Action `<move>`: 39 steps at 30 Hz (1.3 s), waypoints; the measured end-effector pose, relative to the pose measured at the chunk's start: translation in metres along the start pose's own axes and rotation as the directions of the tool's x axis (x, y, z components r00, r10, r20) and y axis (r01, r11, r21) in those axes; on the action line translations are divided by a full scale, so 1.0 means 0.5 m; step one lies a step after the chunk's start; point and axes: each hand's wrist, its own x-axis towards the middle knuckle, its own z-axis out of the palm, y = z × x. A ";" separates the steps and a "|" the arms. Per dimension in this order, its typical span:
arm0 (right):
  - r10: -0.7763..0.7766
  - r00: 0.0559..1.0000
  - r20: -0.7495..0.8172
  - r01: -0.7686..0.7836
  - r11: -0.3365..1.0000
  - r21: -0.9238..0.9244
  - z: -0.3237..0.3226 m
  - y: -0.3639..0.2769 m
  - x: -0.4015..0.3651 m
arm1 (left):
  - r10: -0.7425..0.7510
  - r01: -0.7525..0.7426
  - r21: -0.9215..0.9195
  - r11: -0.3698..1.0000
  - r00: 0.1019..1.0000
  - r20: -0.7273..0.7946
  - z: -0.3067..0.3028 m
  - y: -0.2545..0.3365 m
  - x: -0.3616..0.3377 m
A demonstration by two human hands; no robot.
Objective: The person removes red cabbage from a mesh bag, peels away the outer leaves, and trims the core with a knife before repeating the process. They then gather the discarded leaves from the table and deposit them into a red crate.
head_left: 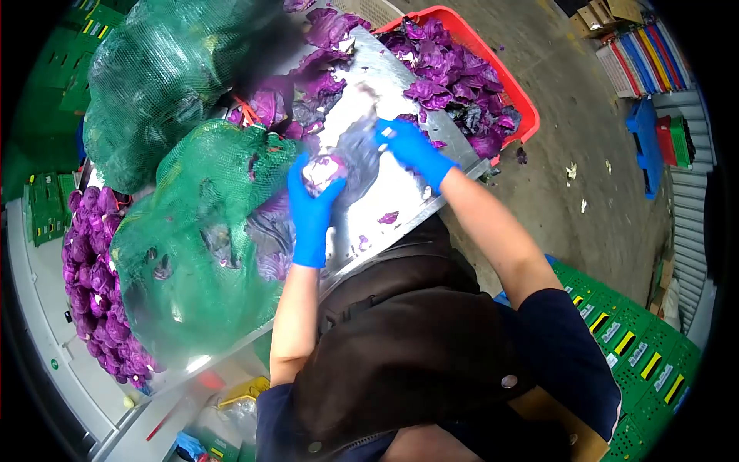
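A red cabbage (323, 174) with its pale cut base facing up sits in my left hand (312, 212), blue-gloved fingers curled round it. My right hand (416, 152), also in a blue glove, is closed at the edge of a blurred purple cabbage leaf (359, 160) that spreads beside the head. Small pale bits show at its fingers; motion blur hides their detail. Under both hands lies a shiny metal table (408, 196) with leaf scraps. Left of my left hand is a green net bag (204, 277) with cabbages inside.
A red crate (527, 115) full of loose purple leaves (454, 77) stands beyond the table edge. Another full green net bag (165, 85) is at upper left. Many cabbages (96, 277) are piled at far left. Green crates (627, 339) stand at lower right.
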 end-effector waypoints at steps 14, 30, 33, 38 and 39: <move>-0.152 0.988 -0.036 0.118 0.880 -0.461 0.092 -0.151 -0.104 | 0.232 -0.220 0.890 0.400 0.963 0.134 -0.163 -0.081 -0.103; -0.276 0.961 0.019 0.252 0.846 -0.471 0.076 -0.111 -0.108 | 0.296 -0.304 0.560 0.771 0.949 0.107 0.045 0.033 -0.021; -0.352 0.930 -0.107 0.193 0.713 -0.674 0.020 -0.003 -0.117 | 0.167 -0.172 0.206 0.963 0.985 0.041 -0.009 -0.023 -0.014; -0.383 0.912 -0.150 0.269 0.831 -0.487 0.036 -0.161 -0.147 | 0.233 -0.316 0.469 0.825 0.946 0.227 -0.010 0.021 -0.012; -0.324 0.942 -0.085 0.239 0.828 -0.506 0.067 -0.170 -0.144 | 0.168 -0.283 0.470 0.836 0.947 0.273 -0.005 0.040 -0.007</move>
